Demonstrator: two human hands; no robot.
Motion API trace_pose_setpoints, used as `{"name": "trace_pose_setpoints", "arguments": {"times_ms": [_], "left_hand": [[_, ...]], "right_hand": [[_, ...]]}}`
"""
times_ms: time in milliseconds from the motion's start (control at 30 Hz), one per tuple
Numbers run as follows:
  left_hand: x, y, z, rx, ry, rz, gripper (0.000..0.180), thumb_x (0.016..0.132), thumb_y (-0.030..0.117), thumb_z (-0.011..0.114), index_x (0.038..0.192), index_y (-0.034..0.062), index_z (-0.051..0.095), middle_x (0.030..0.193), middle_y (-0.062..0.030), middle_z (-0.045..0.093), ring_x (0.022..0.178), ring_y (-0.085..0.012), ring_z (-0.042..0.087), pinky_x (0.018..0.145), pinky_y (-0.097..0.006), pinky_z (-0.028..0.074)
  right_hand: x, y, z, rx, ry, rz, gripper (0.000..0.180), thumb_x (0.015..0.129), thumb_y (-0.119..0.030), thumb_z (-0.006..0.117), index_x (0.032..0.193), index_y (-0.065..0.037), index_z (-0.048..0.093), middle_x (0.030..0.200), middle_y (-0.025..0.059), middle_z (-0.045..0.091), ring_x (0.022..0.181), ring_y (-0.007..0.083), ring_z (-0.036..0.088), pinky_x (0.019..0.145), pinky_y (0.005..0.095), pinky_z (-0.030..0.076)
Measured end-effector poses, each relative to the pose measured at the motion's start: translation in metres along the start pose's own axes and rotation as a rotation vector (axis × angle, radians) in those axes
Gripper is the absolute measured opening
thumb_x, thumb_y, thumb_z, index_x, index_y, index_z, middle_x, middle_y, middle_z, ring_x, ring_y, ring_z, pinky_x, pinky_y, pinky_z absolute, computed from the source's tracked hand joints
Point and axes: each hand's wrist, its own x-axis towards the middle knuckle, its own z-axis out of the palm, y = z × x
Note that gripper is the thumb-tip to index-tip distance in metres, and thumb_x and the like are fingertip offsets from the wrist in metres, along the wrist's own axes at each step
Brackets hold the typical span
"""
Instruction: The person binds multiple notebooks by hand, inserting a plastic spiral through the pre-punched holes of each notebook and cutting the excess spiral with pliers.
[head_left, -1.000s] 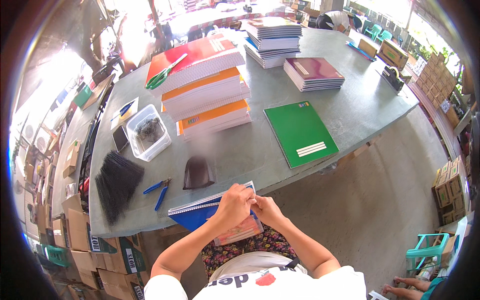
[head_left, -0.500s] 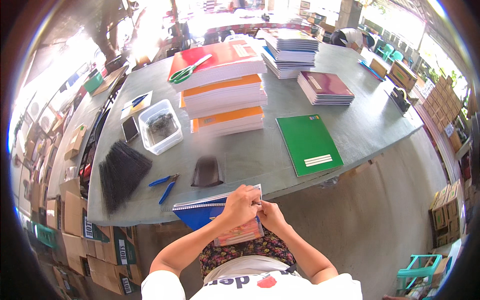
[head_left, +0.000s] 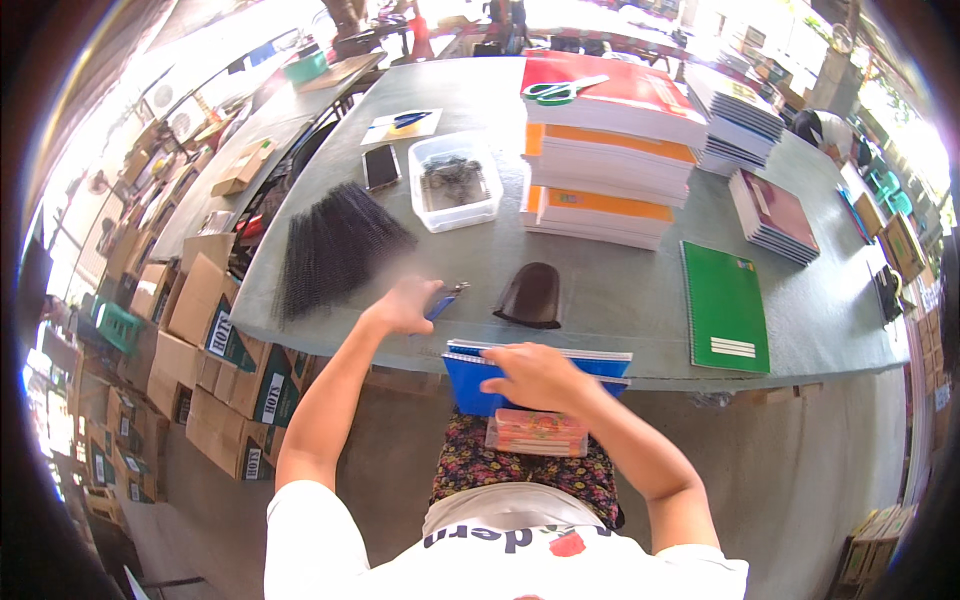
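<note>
Left hand (head_left: 405, 305): fingers at the handles of blue pliers (head_left: 446, 301); cannot tell whether closed on them. Right hand (head_left: 541, 374): thumb and fingers spread, resting against blue notebook (head_left: 470, 383) directly beneath them. Black coils (head_left: 340, 250) lie beyond and left of left fingers.

Left arm (head_left: 340, 390) reaching up from lower left of frame, slanting right toward wrist. Left hand (head_left: 402, 307) just left of frame centre, back of hand up, fingers pointing right; closure of grip cannot be told. Right arm (head_left: 645, 440) bent at elbow, forearm slanting up and left from lower right. Right hand (head_left: 540, 375) below frame centre, lower than left, digits parted, pointing left. Hands apart.
</note>
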Motion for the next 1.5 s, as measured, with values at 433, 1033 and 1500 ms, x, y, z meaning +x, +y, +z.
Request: {"name": "trace_pose_setpoints", "arguments": {"times_ms": [433,1033,1500], "left_hand": [[-0.11,0.077,0.051,-1.23,-0.05,-0.428,0.035,0.08,0.017,0.047,0.112,0.0034,0.05,0.083,-0.0091,0.06,0.069,-0.0144,0.057,0.062,-0.029,0.047],[-0.105,0.075,0.048,-0.756,0.07,-0.331,0.023,0.087,0.023,0.052,0.094,0.0031,0.06,0.084,-0.0119,0.066,0.082,-0.0247,0.063,0.071,-0.039,0.047],[-0.101,0.06,0.028,-1.075,-0.255,-0.467,0.021,0.078,0.013,0.058,0.095,0.0017,0.057,0.075,-0.0034,0.056,0.066,-0.0119,0.054,0.06,-0.026,0.044]], "right_hand": [[0.066,0.008,0.05,0.382,0.271,0.048,0.028,0.072,-0.004,0.064,0.1,-0.007,0.068,0.089,0.0141,0.068,0.081,0.0246,0.066,0.073,0.0328,0.051],[0.057,0.015,0.05,0.366,0.366,0.059,0.019,0.067,-0.002,0.066,0.086,0.0,0.069,0.1,0.014,0.057,0.084,0.0292,0.06,0.074,0.0349,0.049],[0.054,0.019,0.053,0.287,0.395,-0.041,0.013,0.066,-0.004,0.071,0.076,0.003,0.066,0.097,0.0129,0.054,0.076,0.0246,0.06,0.068,0.0328,0.05]]}}
